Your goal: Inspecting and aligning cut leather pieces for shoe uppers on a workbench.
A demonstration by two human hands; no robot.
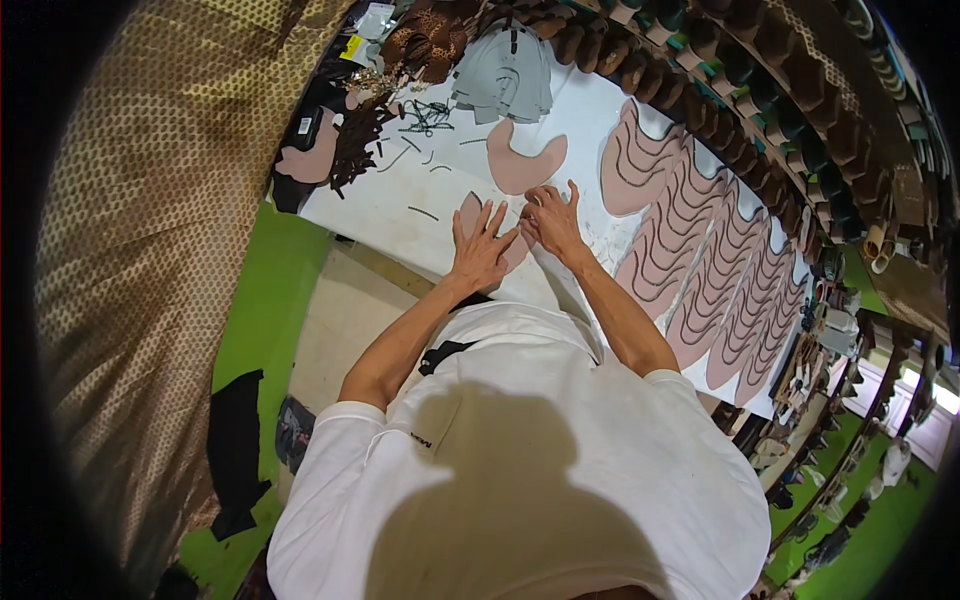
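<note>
My left hand [482,247] lies with its fingers spread flat on a pink U-shaped shoe-upper piece [471,207] at the near edge of the white table. My right hand [553,222] is beside it, thumb and fingers drawn together at the piece's right side. Whatever is between those fingertips is too small to tell. Just beyond my hands sits another pink U-shaped piece [520,172] with no dark strip on it. Short dark strips [423,213] are scattered left of my hands, and a tangle of them [428,117] lies farther back.
Overlapping rows of pink pieces with dark curved strips [690,240] cover the table's right side. Grey cut pieces [503,75] are stacked at the back. Brown strips [357,150] are heaped at left. Shoes [690,95] line the far edge; a patterned gold curtain [170,220] hangs left.
</note>
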